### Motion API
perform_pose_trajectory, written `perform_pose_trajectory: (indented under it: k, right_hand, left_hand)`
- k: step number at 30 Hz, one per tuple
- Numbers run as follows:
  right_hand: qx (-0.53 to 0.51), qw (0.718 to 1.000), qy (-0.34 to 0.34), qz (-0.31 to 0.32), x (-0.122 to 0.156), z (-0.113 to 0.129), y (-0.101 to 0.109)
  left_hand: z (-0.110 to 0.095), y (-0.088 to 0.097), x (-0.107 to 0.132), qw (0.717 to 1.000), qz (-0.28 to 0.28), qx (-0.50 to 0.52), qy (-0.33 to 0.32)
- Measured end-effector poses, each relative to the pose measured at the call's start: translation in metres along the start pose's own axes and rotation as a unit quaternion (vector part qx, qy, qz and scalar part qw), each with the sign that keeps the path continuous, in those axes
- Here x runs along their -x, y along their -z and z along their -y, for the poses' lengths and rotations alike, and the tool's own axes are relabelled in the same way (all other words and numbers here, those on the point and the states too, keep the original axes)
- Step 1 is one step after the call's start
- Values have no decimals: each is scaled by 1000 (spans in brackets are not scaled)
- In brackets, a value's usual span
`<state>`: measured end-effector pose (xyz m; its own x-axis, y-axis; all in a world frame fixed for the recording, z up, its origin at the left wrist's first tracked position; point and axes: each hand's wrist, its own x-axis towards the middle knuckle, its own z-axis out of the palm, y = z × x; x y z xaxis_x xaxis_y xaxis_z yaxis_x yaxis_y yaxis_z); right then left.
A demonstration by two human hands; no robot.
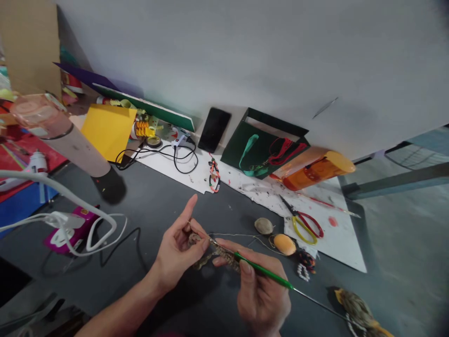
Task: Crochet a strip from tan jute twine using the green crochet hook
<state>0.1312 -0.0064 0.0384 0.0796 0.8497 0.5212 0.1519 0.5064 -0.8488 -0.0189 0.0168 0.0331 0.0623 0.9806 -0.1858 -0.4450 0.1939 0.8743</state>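
Note:
My right hand (264,285) is closed around the green handle of a crochet hook (268,273), whose metal shaft sticks out toward the lower right. My left hand (178,250) pinches a small brownish crochet piece (199,248) between thumb and fingers, its index finger stretched upward with yarn over it. The hook's tip meets the piece beside my left thumb, partly hidden by the fingers. A thin strand of yarn (233,234) runs right from the work toward a grey-brown oval (264,226) and an orange oval (285,244) on the dark table.
Red-and-yellow scissors (304,224) lie on white board at the right. Behind stand a dark green paper bag (263,145), a phone (214,129) and an orange bottle (317,171). Left are a tall tumbler (77,150) and a purple power block (72,234) with white cables.

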Motion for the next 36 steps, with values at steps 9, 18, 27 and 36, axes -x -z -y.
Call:
perform_pose_trajectory:
  k: [9,18,27,36]
  right_hand:
    - [42,998,28,23,-4,1,3]
    - [135,987,38,72,-7,5,10]
    - [177,980,12,87,-11,4,9]
    - [237,956,169,41,5,-5,4]
  left_hand:
    - [0,1,1,1000,1,-10,-11]
    - [8,1,5,977,-13,-161,-136]
    - [16,6,6,853,-14,-355,-382]
    - [12,-2,10,969,-81,-162,-166]
